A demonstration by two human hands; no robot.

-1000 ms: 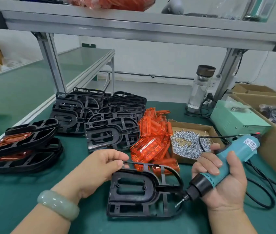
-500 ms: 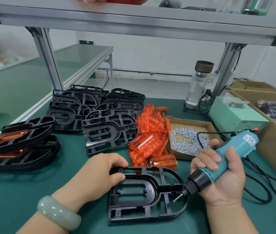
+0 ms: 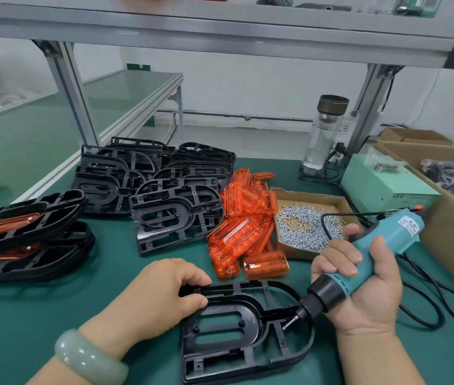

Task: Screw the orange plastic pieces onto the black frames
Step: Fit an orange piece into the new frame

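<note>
Left hand (image 3: 162,294) lies curled over the near-left corner of the bare black frame (image 3: 243,332), fingers closed on its rim and pinning it flat to the green surface (image 3: 125,268); this frame is the landmark for all that follows. Far to its left sit the finished frames (image 3: 26,234), stacked with orange already in them, and behind it, up and to the left, the heap of empty black frames (image 3: 159,187). Directly behind the landmark frame, just beyond its far edge, lies the pile of orange plastic pieces (image 3: 243,229), the nearest one almost touching that edge. To the right of the pile, behind the frame's rounded end, a cardboard tray of screws (image 3: 307,226) stands open. At the frame's right end the right hand (image 3: 364,284) is wrapped shut around the teal electric screwdriver (image 3: 367,262), its bit angled down-left over the rounded end (whether it carries a screw cannot be told). The coming move, I judge, turns on one relation: the orange pieces lie straight ahead of the left hand, which is the freer and nearer, and the frame's long axis runs left to right, so a piece should be laid lengthwise into the slot. Against half a second ago, the frame has settled flatter and a little nearer the body, and the left hand has slid onto its corner.
</note>
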